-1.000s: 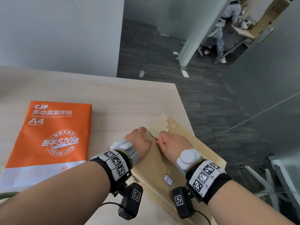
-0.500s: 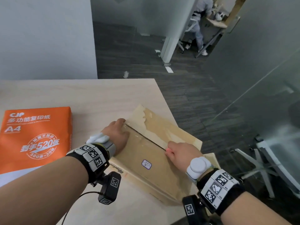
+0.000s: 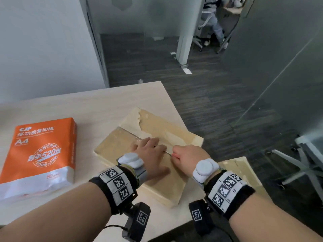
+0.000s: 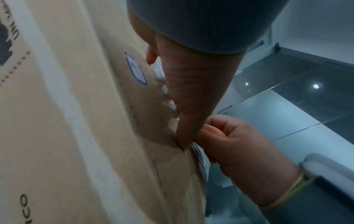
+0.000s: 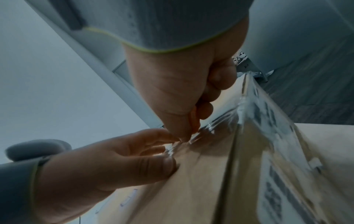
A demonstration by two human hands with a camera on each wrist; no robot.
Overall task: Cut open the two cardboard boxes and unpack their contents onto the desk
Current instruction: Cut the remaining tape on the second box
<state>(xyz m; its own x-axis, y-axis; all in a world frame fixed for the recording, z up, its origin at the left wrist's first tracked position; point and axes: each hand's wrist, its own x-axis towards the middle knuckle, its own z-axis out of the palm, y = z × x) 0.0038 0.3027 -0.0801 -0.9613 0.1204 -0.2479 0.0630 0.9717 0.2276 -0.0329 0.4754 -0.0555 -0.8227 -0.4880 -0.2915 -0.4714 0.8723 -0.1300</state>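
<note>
Since half a second ago the left hand [image 3: 150,155] has slid from the box's far corner to beside the right hand [image 3: 188,158], so the tape cut seems nearly through. On the cardboard box [image 3: 122,145] at the tabletop's [image 3: 104,105] right edge, left fingers press flat; right pinches an orange-handled cutter [image 5: 193,121].

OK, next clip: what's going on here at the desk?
A person is cutting open a taped cardboard box on the desk. The right hand grips a small orange-handled cutter, its blade at the taped seam. The left hand lies flat on the box top, steadying it. The flaps look closed. An orange pack of A4 paper lies to the left.
</note>
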